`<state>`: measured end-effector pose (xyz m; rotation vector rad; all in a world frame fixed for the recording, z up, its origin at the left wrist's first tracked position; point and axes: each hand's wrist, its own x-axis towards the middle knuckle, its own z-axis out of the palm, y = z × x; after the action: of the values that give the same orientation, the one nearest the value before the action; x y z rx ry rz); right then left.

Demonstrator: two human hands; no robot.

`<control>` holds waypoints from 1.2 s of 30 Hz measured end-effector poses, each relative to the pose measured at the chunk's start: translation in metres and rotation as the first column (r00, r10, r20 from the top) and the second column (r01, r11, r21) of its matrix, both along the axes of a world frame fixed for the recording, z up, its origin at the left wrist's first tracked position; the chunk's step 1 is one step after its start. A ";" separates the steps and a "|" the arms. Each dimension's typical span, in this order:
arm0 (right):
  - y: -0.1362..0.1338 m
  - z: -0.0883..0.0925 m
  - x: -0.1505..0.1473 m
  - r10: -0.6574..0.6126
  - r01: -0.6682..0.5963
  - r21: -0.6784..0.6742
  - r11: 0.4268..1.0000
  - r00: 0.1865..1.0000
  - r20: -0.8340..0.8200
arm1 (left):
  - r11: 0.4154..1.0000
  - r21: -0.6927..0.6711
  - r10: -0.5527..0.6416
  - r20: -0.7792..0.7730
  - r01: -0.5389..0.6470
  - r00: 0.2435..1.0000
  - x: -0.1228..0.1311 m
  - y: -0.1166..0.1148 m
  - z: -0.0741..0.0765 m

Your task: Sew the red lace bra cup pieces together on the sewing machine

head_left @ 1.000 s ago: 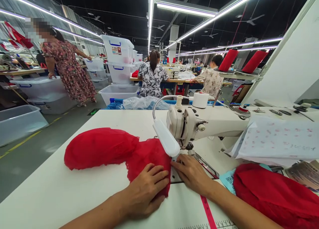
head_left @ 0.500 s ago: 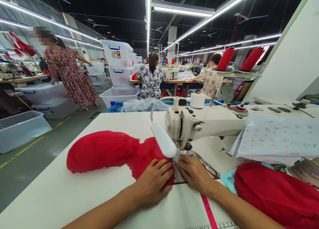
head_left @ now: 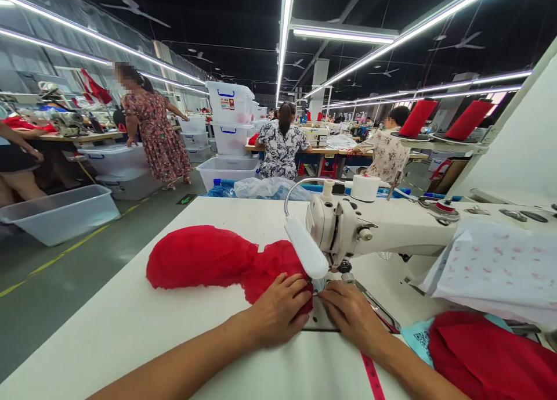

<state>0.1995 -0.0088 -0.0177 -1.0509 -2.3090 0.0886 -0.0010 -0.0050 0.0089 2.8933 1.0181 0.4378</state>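
Observation:
A sheer red fabric piece (head_left: pixel 202 255), with two rounded, cup-like lobes, lies on the white sewing table at the machine's left. My left hand (head_left: pixel 282 307) rests on its right lobe, fingers stretched out and pressing it down close to the needle area. My right hand (head_left: pixel 350 313) is on the other side of the needle area, its fingers together and fingertips near the fabric's edge; whatever they pinch is hidden. Above both hands stands the white sewing machine head (head_left: pixel 335 226), with a white lamp (head_left: pixel 307 249) partly covering the presser foot.
Another red fabric bundle (head_left: pixel 487 353) lies at the right, beside a light blue tag (head_left: pixel 418 342). Scissors-like metal tool (head_left: pixel 378 310) sits behind my right hand. Marked paper (head_left: pixel 505 260) hangs over the machine. Red thread cones (head_left: pixel 418 118) stand behind; co-workers and plastic bins (head_left: pixel 228 170) are beyond.
The view has turned slightly left, so the scene sits farther right. The red fabric's left end has shifted a little toward the machine. Both hands remain near the needle area.

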 end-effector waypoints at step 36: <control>-0.006 0.009 -0.007 -0.061 -0.006 0.269 0.963 0.968 0.243 | 0.975 -0.219 0.000 -0.127 -0.028 0.992 -0.024 -0.016 0.020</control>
<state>0.1926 -0.0152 -0.0085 -1.0001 -2.4394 -0.3788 -0.0253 -0.0214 0.0287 2.7447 1.0310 0.1324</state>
